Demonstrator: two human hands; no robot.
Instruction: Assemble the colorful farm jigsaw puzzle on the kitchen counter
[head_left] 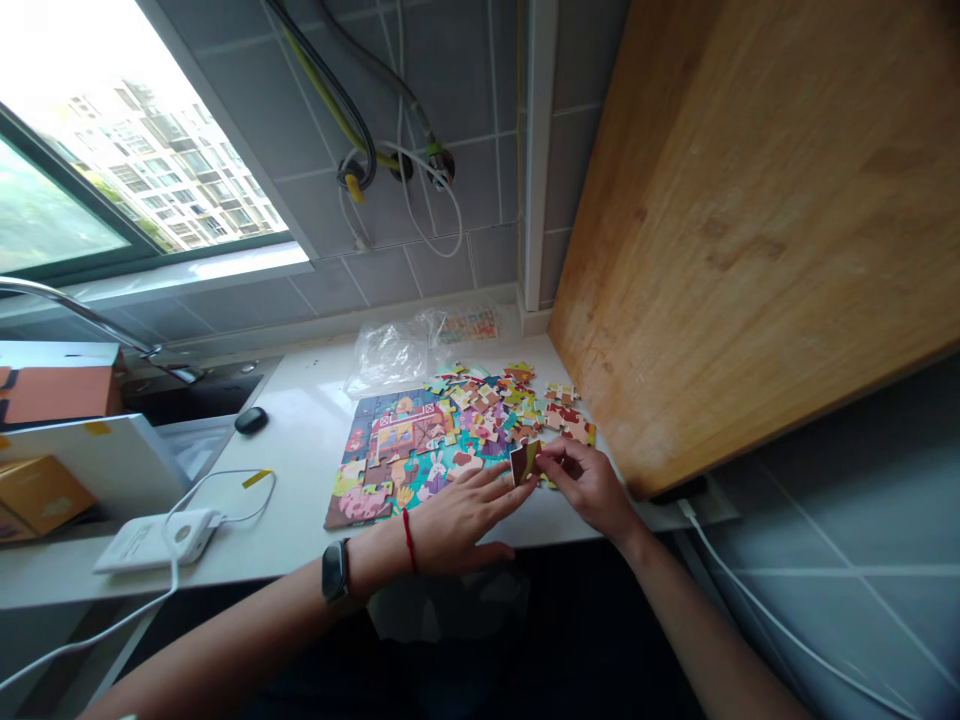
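Note:
A partly assembled jigsaw puzzle [405, 430] with a barn and animals lies on the white counter. Loose puzzle pieces [487, 405] are heaped over its right side. My right hand [589, 485] pinches a brown and green puzzle piece [525, 462] between thumb and fingers, tilted up from the surface; whether it is one piece or several joined I cannot tell. Stretched flat across the puzzle's front edge, my left hand [461, 515] has its fingertips beside that piece and its thumb apart. Part of the puzzle is hidden under the left hand.
Behind the puzzle lies a crumpled clear plastic bag [390, 350]. A wooden board [750, 220] leans at the right. On the left are a black mouse [251, 420], a white power bank [157, 540] with a cable, a sink with a faucet [180, 372], and boxes [60, 390].

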